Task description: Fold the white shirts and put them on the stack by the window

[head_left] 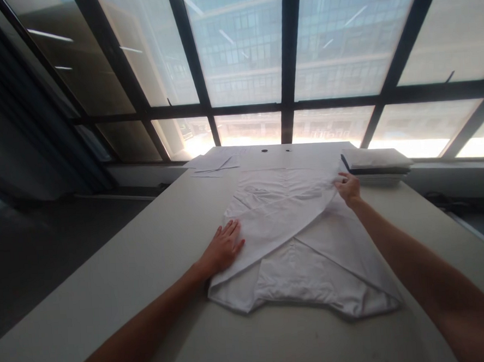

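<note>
A white garment (290, 271), which looks like a shirt, lies spread over a white table (163, 235). Part of its cloth is folded diagonally across the rest, and its surface shows creases. My left hand (225, 245) rests flat on the garment's left side, fingers stretched out. At the far right edge my right hand (348, 187) pinches the cloth between thumb and fingers, lifting it slightly. The garment's near edge, with a curved middle, points toward me.
A stack of folded cloth (375, 159), white and dark, sits at the table's far right. Sheets of white paper (212, 162) lie at the far left. Dark-framed windows (242, 44) rise behind the table, and a dark curtain (36, 106) hangs at left.
</note>
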A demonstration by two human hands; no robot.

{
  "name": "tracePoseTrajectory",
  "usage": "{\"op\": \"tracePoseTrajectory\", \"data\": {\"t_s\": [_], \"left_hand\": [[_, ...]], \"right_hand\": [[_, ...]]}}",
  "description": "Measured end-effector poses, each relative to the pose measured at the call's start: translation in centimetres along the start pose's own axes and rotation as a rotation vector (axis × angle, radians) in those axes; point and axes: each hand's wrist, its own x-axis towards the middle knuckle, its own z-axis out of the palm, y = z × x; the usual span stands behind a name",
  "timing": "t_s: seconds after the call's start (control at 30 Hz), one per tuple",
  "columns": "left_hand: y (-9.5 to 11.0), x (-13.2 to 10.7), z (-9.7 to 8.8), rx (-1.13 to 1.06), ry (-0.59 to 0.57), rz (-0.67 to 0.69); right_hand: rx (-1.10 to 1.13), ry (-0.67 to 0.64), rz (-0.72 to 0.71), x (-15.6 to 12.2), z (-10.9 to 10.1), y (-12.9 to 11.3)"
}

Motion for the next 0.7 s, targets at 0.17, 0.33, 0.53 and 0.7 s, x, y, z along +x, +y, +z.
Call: {"op": "tracePoseTrajectory", "data": {"t_s": [0.17, 0.33, 0.53, 0.7], "left_hand": [[0.3, -0.3, 0.2, 0.0, 0.004, -0.007], [0.0, -0.4, 0.6, 0.005, 0.023, -0.007], [-2.0, 1.8, 0.5, -0.008, -0.028, -0.083], [-3.9, 3.8, 0.6, 0.006, -0.03, -0.142]], "right_hand": [[0.069, 0.071, -0.099, 0.4, 0.4, 0.7], [-0.352, 0.028, 0.041, -0.7, -0.8, 2.9], [-0.475, 0.02, 0.007, -1.6, -2.0, 0.7], [-0.487, -0.357, -0.409, -8.0, 1.9, -4.9]]}}
